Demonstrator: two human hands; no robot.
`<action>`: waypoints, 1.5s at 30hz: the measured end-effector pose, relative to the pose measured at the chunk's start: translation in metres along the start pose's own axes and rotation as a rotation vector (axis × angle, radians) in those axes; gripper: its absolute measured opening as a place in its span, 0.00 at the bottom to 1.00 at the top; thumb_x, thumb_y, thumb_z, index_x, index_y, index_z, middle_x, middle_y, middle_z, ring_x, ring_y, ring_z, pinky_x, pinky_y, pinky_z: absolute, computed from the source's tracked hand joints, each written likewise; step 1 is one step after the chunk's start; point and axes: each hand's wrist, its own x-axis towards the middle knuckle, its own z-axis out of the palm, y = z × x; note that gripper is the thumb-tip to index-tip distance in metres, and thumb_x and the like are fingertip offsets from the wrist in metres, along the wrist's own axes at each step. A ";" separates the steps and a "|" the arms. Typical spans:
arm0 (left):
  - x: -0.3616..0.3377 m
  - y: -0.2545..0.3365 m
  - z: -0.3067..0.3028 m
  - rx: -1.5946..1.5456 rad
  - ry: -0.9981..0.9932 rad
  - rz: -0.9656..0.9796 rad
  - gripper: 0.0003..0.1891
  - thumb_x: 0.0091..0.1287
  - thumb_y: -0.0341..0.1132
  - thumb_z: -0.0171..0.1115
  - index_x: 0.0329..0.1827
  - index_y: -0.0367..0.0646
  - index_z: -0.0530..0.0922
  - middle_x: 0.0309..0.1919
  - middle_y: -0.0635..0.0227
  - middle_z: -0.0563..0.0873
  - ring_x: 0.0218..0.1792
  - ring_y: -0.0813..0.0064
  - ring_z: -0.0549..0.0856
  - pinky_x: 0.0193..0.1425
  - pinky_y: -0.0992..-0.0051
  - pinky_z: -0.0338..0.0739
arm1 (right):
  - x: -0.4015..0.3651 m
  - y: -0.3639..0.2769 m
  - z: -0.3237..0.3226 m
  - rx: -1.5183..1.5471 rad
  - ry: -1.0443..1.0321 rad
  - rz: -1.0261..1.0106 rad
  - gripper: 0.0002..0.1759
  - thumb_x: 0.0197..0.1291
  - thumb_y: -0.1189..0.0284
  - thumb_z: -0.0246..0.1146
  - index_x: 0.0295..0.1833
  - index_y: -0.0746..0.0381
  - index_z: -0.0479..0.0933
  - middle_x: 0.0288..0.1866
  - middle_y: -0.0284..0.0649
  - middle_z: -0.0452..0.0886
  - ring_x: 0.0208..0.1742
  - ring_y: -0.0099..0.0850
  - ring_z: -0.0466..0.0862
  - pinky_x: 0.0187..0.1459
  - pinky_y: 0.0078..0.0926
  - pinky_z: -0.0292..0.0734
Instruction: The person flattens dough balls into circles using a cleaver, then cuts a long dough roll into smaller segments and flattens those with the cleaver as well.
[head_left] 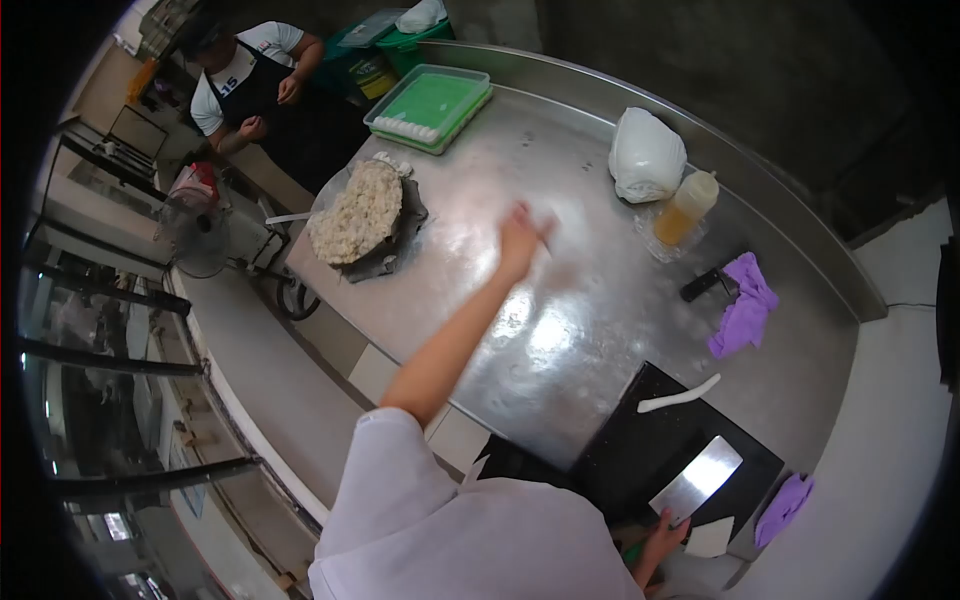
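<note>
My left hand (pixel 523 242) is stretched out over the middle of the steel table (pixel 450 290), smeared by motion, so I cannot tell what its fingers do. Down at the lower right, my right hand (pixel 664 537) grips the near end of a cleaver (pixel 700 478) with a broad, shiny blade; its handle is hidden in the hand. The blade lies over a black board (pixel 640 440). Across that board's far edge runs a white strip of dough (pixel 680 394). Beside my right hand is a flat white piece (pixel 710 538).
A bowl heaped with pale filling (pixel 358 213) stands at the table's left edge. Farther back are a green tray (pixel 425 105) with white pieces, a white bag (pixel 647 155) and a squeeze bottle (pixel 688 208). Purple cloths (pixel 745 305) lie right. Another person (pixel 265 100) stands beyond.
</note>
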 end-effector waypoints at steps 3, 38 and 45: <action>0.132 0.046 -0.105 -0.594 0.028 -0.088 0.27 0.61 0.30 0.78 0.58 0.37 0.72 0.46 0.64 0.86 0.45 0.68 0.84 0.47 0.67 0.82 | -0.021 -0.022 0.025 -0.005 -0.022 0.079 0.21 0.71 0.66 0.68 0.61 0.67 0.73 0.35 0.36 0.80 0.20 0.19 0.70 0.19 0.20 0.61; -0.249 -0.102 0.163 0.351 -0.773 0.625 0.14 0.55 0.25 0.75 0.45 0.42 0.84 0.46 0.64 0.86 0.50 0.59 0.84 0.55 0.59 0.79 | 0.045 -0.096 0.079 -0.891 -0.506 -0.336 0.14 0.71 0.74 0.58 0.59 0.62 0.68 0.34 0.59 0.85 0.38 0.63 0.86 0.41 0.61 0.81; -0.272 -0.100 0.158 0.273 -0.555 0.481 0.11 0.59 0.20 0.72 0.40 0.38 0.79 0.42 0.58 0.88 0.50 0.54 0.84 0.53 0.64 0.79 | 0.043 -0.087 0.092 -0.525 -0.418 -0.262 0.19 0.70 0.70 0.63 0.60 0.68 0.69 0.41 0.64 0.85 0.47 0.68 0.83 0.47 0.58 0.79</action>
